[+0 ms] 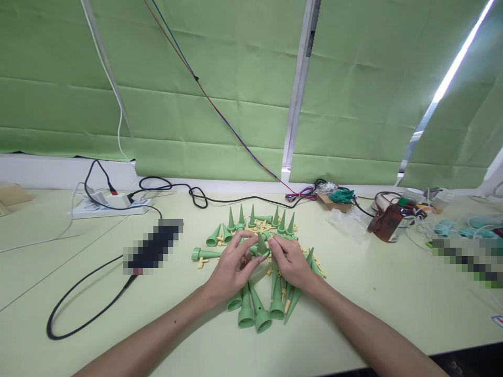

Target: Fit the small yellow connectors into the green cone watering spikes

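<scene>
Both my hands meet over a pile of green plastic cone spikes [255, 309] on a pale green table [393, 309]. My left hand [231, 269] and my right hand [288, 262] are closed together round one upright green cone spike [261, 245], tip pointing up. Several spikes stand upright behind the hands [251, 217], others lie flat in front of my wrists. Small yellow plastic parts [264, 225] are scattered among them. One spike [204, 255] lies on its side to the left.
A white power strip [112, 205] with black cables [78, 309] sits at the back left. A pixelated dark object [151, 248] lies left of the pile. A brown bottle [389, 222], clutter and wires crowd the back right. Green blinds [220, 89] hang behind.
</scene>
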The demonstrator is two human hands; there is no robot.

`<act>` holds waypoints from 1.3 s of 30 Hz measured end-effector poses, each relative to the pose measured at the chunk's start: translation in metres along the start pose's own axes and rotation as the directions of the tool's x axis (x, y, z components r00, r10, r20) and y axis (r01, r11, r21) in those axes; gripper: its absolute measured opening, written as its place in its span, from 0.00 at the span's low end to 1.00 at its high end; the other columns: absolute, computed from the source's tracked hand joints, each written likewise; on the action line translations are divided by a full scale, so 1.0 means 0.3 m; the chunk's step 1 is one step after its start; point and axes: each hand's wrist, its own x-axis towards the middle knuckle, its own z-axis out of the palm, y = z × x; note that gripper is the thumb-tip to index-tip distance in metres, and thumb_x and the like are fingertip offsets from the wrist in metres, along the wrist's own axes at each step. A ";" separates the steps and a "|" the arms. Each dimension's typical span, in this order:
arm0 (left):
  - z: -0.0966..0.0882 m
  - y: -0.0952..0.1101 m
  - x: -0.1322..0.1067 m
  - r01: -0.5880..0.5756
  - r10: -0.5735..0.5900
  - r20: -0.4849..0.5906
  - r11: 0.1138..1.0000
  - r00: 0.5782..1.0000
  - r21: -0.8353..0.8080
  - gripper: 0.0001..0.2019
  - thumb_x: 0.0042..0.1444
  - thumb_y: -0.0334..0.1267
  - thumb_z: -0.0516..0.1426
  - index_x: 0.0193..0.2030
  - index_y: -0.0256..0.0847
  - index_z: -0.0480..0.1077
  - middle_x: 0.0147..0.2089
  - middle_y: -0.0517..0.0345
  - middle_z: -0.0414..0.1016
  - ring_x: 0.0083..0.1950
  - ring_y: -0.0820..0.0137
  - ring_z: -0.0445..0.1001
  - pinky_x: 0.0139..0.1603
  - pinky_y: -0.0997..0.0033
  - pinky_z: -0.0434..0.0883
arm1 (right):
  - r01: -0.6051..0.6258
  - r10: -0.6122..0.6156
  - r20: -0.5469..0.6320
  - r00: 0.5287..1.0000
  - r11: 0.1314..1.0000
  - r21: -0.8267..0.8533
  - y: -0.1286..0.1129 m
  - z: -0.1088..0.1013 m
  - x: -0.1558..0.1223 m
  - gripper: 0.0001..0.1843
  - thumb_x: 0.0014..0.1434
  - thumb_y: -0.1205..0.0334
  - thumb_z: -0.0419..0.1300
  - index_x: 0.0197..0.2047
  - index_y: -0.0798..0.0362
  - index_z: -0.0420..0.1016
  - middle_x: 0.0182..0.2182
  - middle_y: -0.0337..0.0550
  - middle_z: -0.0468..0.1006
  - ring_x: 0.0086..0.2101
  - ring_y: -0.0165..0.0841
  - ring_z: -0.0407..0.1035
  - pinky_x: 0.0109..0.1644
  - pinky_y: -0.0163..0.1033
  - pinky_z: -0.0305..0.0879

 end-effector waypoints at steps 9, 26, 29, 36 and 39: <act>-0.006 0.005 -0.002 -0.036 0.034 0.023 0.997 0.999 0.063 0.13 0.65 0.34 0.51 0.55 0.49 0.63 0.53 0.54 0.59 0.26 0.83 0.61 0.29 0.75 0.68 | -0.010 0.010 -0.011 1.000 1.000 -0.018 -0.001 0.002 0.000 0.22 0.70 0.56 0.45 0.24 0.51 0.55 0.17 0.33 0.57 0.20 0.27 0.53 0.27 0.36 0.48; -0.006 0.018 0.032 0.525 -0.454 0.276 0.796 0.847 -0.302 0.31 0.62 0.61 0.45 0.25 0.34 0.71 0.23 0.55 0.69 0.20 0.75 0.62 0.20 0.74 0.58 | 0.028 -0.029 -0.010 1.000 0.999 -0.036 -0.010 0.000 -0.001 0.19 0.70 0.56 0.46 0.26 0.51 0.56 0.21 0.34 0.59 0.23 0.27 0.55 0.29 0.35 0.51; -0.007 0.022 0.036 0.578 -0.473 0.344 0.742 0.811 -0.340 0.32 0.60 0.63 0.46 0.26 0.34 0.71 0.23 0.55 0.69 0.19 0.75 0.63 0.17 0.75 0.57 | 0.042 -0.041 0.010 0.999 0.999 -0.024 -0.012 -0.001 0.001 0.18 0.70 0.57 0.46 0.27 0.51 0.57 0.22 0.34 0.61 0.23 0.27 0.56 0.30 0.34 0.53; -0.018 0.030 0.038 0.545 -0.421 0.358 0.733 0.834 -0.407 0.25 0.58 0.59 0.53 0.25 0.38 0.63 0.19 0.61 0.64 0.18 0.77 0.61 0.17 0.76 0.58 | 0.032 -0.033 0.024 0.999 0.999 0.026 -0.015 -0.003 0.001 0.17 0.70 0.56 0.45 0.30 0.51 0.60 0.22 0.35 0.65 0.23 0.28 0.58 0.31 0.35 0.55; -0.020 0.033 0.035 0.519 -0.411 0.328 0.758 0.850 -0.396 0.22 0.58 0.56 0.55 0.26 0.38 0.62 0.21 0.62 0.63 0.18 0.77 0.61 0.18 0.76 0.57 | 0.014 -0.014 0.030 0.999 1.000 0.024 -0.009 0.000 -0.001 0.17 0.70 0.54 0.45 0.30 0.50 0.59 0.22 0.34 0.63 0.23 0.28 0.57 0.30 0.35 0.54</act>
